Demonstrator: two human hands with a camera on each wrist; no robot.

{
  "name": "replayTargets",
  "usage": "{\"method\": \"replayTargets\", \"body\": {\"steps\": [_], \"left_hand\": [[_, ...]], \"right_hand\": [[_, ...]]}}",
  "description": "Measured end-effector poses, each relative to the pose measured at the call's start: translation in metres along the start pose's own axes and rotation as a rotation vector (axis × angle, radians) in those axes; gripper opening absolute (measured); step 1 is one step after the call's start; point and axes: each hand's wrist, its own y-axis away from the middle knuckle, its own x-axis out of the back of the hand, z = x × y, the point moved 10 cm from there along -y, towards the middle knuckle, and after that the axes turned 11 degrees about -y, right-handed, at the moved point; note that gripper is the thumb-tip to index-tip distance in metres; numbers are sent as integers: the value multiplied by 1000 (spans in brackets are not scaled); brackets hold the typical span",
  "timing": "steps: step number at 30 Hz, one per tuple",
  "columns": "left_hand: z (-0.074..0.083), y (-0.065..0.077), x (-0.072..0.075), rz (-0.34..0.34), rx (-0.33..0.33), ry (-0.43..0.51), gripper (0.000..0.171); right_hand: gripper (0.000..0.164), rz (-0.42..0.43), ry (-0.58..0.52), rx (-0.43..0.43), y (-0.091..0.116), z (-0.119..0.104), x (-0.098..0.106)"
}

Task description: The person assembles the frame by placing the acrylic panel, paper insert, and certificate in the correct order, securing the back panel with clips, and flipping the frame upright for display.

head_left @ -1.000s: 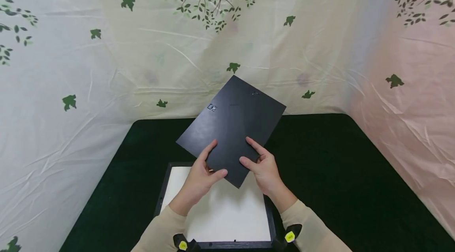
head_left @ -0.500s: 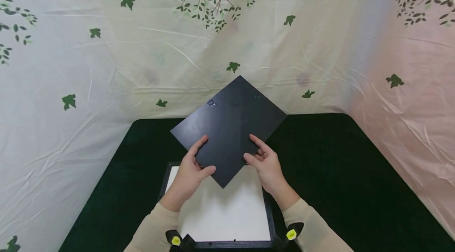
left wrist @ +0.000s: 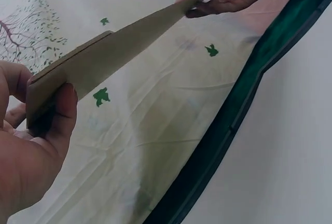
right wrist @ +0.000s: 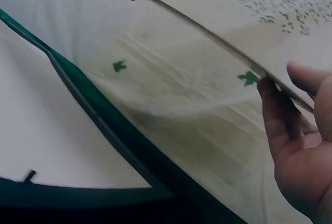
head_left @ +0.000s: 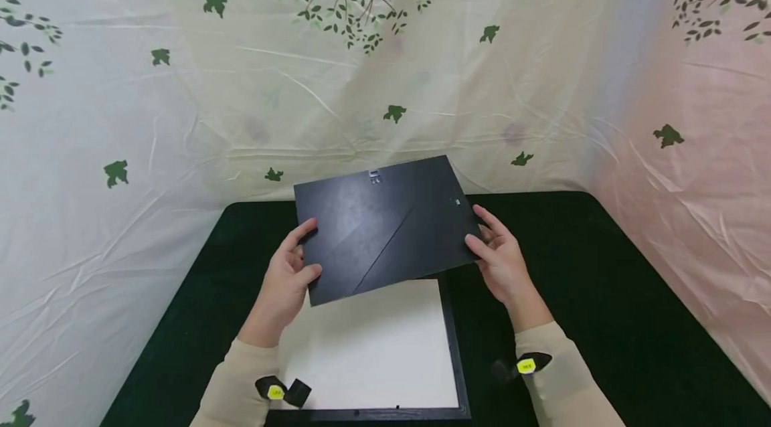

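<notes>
A dark picture-frame backing board is held up between both hands, slightly tilted. It has a metal hanger at its far edge, a smaller one near the right edge, and a diagonal line across its face. My left hand pinches its left edge, thumb on the near face. My right hand pinches the right edge near the lower corner. In the left wrist view, the board's brown other side shows. Below lies a black picture frame with a white sheet inside; sleeve and board hide parts of it.
A dark green cloth covers the table. Behind and at both sides hangs a pale curtain printed with leaves and branches. In the right wrist view, a small dark tab stands up at the frame's inner edge.
The backing board has turned clockwise from a diagonal position to nearly level, its far edge now lower. My hands have moved apart to its left and right edges. The frame stays put.
</notes>
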Motion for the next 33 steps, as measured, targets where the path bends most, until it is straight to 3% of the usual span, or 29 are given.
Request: {"method": "replayTargets", "body": {"steps": [8, 16, 24, 29, 33], "left_hand": [[1, 1, 15, 66, 17, -103, 69], [-7, 0, 21, 98, 77, -250, 68], [-13, -2, 29, 47, 133, -334, 78], [-20, 1, 36, 3, 205, -523, 81], [-28, 8, 42, -39, 261, -650, 84]], "right_hand": [[66, -132, 131, -116, 3, 6, -1], [70, -130, 192, -185, 4, 19, -1], [84, -157, 254, -181, 2, 22, -9], [86, -143, 290, -206, 6, 27, -9], [87, -129, 398, -223, 9, 38, -8]]}}
